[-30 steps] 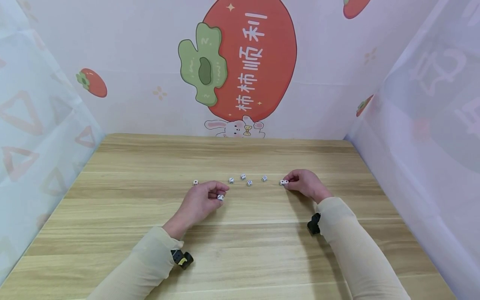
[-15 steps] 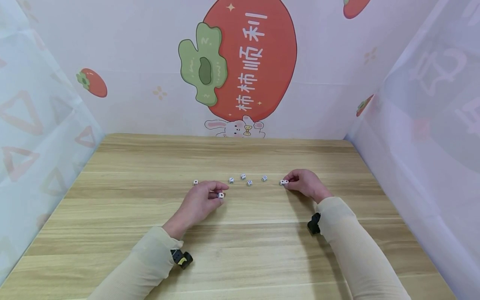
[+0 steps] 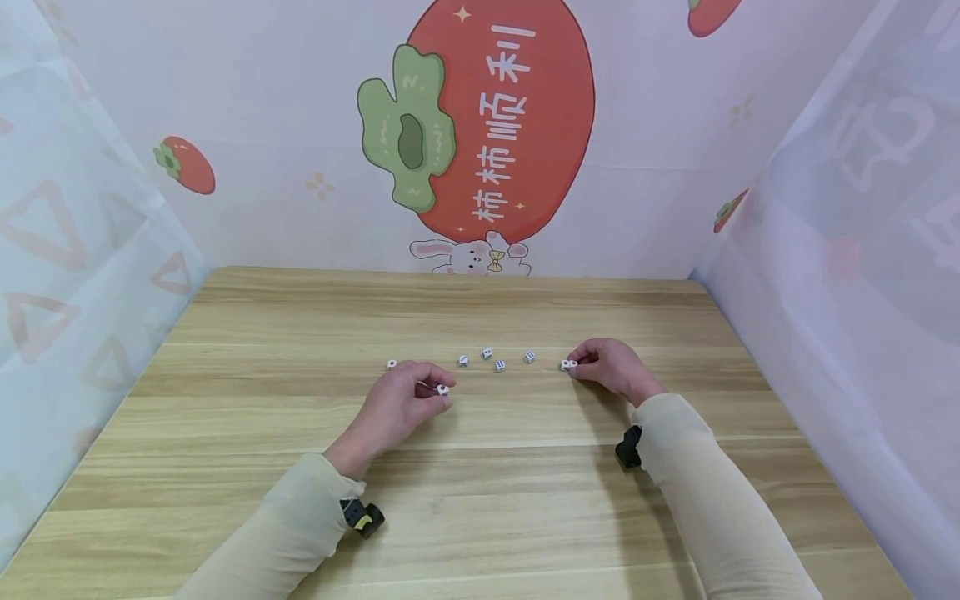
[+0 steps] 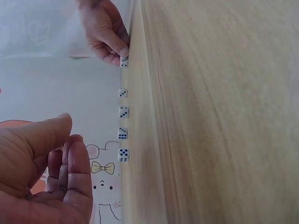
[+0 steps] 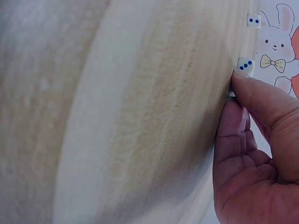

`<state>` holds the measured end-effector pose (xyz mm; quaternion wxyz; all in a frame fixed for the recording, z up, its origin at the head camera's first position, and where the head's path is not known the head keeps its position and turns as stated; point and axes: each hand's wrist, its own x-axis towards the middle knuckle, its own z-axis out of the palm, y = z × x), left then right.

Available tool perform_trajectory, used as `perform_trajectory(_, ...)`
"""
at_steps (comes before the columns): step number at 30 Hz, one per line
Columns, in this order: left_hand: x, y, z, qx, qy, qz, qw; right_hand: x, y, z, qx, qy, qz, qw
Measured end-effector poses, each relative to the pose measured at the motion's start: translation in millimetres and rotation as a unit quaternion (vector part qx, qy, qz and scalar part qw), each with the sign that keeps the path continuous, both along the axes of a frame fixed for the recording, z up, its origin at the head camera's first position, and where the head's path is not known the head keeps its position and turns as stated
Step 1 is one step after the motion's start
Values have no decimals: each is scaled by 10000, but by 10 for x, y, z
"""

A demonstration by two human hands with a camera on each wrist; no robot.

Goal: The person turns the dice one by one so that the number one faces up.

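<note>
My left hand [image 3: 397, 406] is held over the left middle of the table and holds a white die [image 3: 442, 389] near its fingertips. In the left wrist view that die is hidden by the fingers of the left hand [image 4: 51, 172]. Farther right, my right hand [image 3: 611, 367] pinches another die [image 3: 573, 364] between thumb and fingers at the tabletop. Right beside it, on its left, sits a die [image 3: 564, 365]; in the right wrist view this neighbouring die [image 5: 245, 66] shows three blue dots just past the thumb, while the pinched one is mostly covered.
Between the hands several loose dice lie in an uneven row, among them a die [image 3: 462, 361] at its left and a die [image 3: 529, 357] at its right. One more die [image 3: 392, 364] lies just behind the left hand. A printed cloth [image 3: 285, 167] stands behind the wooden table [image 3: 480, 517].
The die in my left hand has turned, showing a different face, and the left fingers have shifted slightly. My right hand and the dice on the table stay where they were.
</note>
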<state>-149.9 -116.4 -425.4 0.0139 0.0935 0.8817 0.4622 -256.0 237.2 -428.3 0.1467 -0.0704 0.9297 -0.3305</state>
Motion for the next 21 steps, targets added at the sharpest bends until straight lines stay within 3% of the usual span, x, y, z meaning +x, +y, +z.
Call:
perform_trajectory(6, 4, -6, 10, 138, -165, 64, 9997, -4, 11, -11, 10, 9, 6, 10000)
perform_trajectory(21, -6, -52, 35, -45, -73, -30, 10000, -17, 9, -41, -2, -10, -81, 10000)
